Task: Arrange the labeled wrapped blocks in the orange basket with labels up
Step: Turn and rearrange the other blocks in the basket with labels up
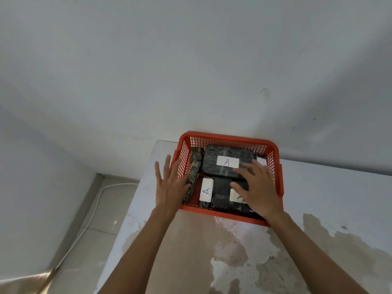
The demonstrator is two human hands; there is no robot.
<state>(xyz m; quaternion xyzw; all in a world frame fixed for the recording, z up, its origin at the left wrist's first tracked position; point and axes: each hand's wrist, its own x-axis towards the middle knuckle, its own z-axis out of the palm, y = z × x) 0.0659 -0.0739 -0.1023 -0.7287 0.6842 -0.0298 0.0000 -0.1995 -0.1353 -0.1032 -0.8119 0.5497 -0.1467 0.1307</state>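
Observation:
An orange basket [229, 138] stands at the far left corner of the table, against the wall. Inside lie several dark wrapped blocks. A large block [212, 160] at the back shows a white "A" label facing up. A narrow block [206, 190] at the front also shows an "A" label. Beside it a dark block [221, 193] has its label partly under my right hand [257, 187], which hovers open over the basket's right half. A block [195, 166] stands on edge along the left wall, no label visible. My left hand [170, 183] is open at the basket's left wall, fingers spread.
The table [191, 251] has a worn, peeling top and its left edge runs close to the basket. A white cable [91, 217] lies on the tiled floor to the left. A plain wall rises directly behind the basket.

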